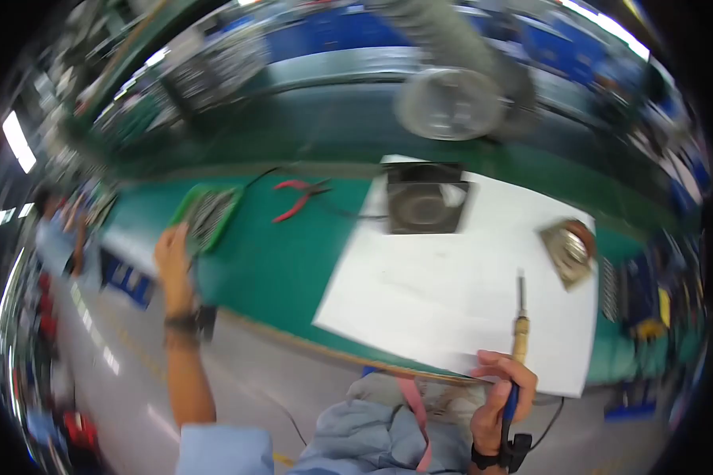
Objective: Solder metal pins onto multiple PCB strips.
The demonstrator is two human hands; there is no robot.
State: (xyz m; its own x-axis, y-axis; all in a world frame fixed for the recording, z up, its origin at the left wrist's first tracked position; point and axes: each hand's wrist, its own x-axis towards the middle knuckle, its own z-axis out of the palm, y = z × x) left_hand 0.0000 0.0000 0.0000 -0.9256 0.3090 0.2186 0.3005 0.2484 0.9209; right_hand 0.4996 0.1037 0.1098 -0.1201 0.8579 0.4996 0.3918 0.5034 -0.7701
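Note:
My right hand (505, 396) is closed around the blue handle of a soldering iron (520, 324). The iron points away from me, its tip over the white sheet (436, 293) on the bench. Far to the left, my left hand (173, 253) is at the near-left edge of a green tray (184, 205). Its fingers are drawn together, and blur hides what they hold, if anything. Many thin metallic pieces (211, 215) lie in the tray. Red-handled pliers (297, 199) rest on the green mat (293, 253) to its right.
A dark square box (426, 210) stands at the sheet's far edge. Farther right is a metal holder (569, 249) with a shiny round part. A blue and yellow unit (646, 293) is at the right end. A wide duct mouth (451, 104) hangs beyond. Another person (59, 237) is far left.

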